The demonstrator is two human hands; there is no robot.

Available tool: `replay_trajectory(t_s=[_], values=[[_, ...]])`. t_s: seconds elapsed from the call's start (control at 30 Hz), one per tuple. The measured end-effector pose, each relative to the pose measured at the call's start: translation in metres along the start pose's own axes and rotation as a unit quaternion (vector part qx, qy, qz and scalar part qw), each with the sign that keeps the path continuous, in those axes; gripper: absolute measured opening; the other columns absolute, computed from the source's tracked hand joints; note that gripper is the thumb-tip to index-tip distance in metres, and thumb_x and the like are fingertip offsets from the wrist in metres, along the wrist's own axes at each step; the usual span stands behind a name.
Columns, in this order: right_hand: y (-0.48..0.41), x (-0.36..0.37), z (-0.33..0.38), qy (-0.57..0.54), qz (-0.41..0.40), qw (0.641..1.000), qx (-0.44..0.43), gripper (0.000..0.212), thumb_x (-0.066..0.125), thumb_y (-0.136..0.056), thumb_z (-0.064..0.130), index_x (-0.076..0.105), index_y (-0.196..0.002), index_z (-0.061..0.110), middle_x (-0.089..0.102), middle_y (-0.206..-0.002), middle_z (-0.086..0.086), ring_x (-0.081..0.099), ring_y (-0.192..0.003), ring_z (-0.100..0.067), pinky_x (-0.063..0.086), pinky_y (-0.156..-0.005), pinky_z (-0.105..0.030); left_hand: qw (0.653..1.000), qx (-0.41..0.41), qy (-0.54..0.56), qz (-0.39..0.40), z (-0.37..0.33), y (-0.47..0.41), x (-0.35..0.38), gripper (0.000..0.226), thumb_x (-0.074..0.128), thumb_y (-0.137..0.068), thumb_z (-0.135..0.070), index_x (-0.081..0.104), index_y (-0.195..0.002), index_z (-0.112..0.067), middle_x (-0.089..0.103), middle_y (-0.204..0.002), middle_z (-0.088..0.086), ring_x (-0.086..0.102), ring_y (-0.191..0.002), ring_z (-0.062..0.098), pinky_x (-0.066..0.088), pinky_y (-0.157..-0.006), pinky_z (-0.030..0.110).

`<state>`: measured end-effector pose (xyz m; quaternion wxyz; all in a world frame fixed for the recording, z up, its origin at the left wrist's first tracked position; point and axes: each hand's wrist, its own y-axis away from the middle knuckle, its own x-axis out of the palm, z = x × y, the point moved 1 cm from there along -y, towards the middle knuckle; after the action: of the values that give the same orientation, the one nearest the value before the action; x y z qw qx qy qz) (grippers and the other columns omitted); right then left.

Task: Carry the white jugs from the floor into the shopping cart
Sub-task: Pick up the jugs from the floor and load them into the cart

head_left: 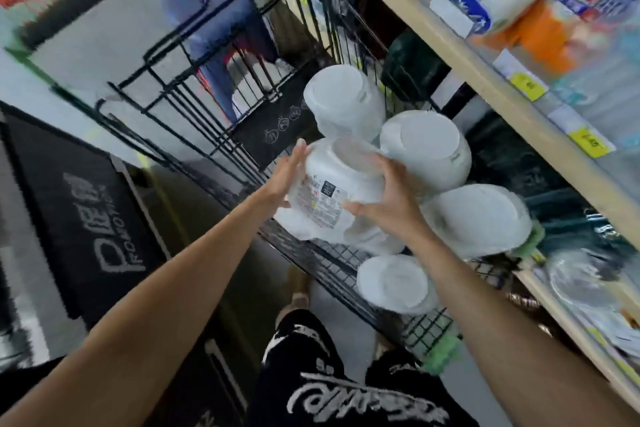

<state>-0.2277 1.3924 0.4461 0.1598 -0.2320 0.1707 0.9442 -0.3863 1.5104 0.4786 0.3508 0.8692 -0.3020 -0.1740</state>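
Fingers flanking labelled white jug

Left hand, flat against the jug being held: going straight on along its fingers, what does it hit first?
Probably the far jug in the shopping cart, straight beyond the fingertips of the left hand, which lies along the held jug. Depth is unclear, so it might pass over it.

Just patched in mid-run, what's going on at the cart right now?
A person holds a white plastic jug with a printed label between both hands over the black wire shopping cart. The left hand presses flat against one side, and the right hand wraps around the other. Four more white jugs already lie in the cart, beside a store shelf of packaged goods.
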Motion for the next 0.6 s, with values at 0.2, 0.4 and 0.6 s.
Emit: replay_trajectory(t_s=[0.2, 0.4, 0.6], values=[[-0.051, 0.055, -0.004, 0.120, -0.050, 0.991, -0.011, 0.107, 0.085, -0.056, 0.047, 0.030, -0.143, 0.017, 0.024, -0.146, -0.016, 0.024, -0.135, -0.032, 0.028, -0.110, -0.046, 0.996, -0.074, 0.051, 0.015, 0.033, -0.122, -0.052, 0.109, 0.057, -0.043, -0.093, 0.040, -0.136, -0.039, 0.054, -0.133, -0.001, 0.051, -0.123, 0.028, 0.041, -0.098, 0.059], [-0.086, 0.087, -0.015, 0.183, -0.089, 0.979, 0.013, 0.098, 0.066, -0.058, 0.068, 0.023, -0.136, 0.025, 0.019, -0.149, -0.023, 0.016, -0.140, -0.033, 0.030, -0.108, -0.047, 0.996, -0.068, 0.054, 0.032, 0.060, -0.202, -0.075, 0.090, 0.066, -0.064, -0.075, 0.044, -0.135, -0.025, 0.059, -0.129, 0.010, 0.060, -0.114, 0.030, 0.048, -0.095, 0.057], [-0.099, 0.106, -0.016, 0.251, -0.119, 0.961, 0.003, 0.103, 0.084, -0.056, 0.055, 0.026, -0.136, 0.025, 0.018, -0.150, -0.025, 0.031, -0.130, -0.044, 0.038, -0.102, -0.052, 0.999, -0.030, 0.023, -0.026, 0.008, -0.181, -0.073, 0.074, 0.046, -0.075, -0.069, 0.048, -0.131, -0.021, 0.061, -0.118, 0.003, 0.059, -0.111, 0.027, 0.050, -0.092, 0.045]])
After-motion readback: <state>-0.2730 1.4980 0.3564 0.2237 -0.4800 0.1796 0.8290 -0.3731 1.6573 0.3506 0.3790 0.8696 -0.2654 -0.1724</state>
